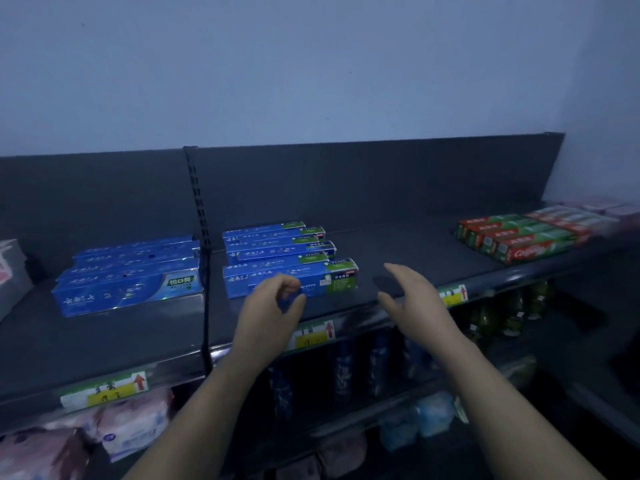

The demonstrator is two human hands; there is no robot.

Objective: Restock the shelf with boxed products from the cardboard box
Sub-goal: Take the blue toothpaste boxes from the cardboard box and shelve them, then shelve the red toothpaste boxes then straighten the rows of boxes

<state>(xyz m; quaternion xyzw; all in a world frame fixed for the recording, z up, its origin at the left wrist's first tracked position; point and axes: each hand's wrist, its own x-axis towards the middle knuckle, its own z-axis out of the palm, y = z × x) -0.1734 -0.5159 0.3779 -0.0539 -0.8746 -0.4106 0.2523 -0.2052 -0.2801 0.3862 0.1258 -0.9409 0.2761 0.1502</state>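
A long dark shelf with a dark back panel runs across the view under a pale wall. On it lie three groups of boxed products, all flat and lengthwise: a stack of blue boxes at the left, a stack of blue-and-green boxes in the middle, and a row of red-and-green boxes at the far right, with a bare stretch of shelf between the middle and right groups. A slotted upright post stands between the left and middle stacks. Below the shelf edge are dark blue bottles, green bottles and soft pink-and-white packs. Yellow price tags sit on the shelf's front lip. The left hand hovers just in front of the middle stack's front box, fingers loosely curled and holding nothing. The right hand hangs over the bare stretch, fingers released and straight.
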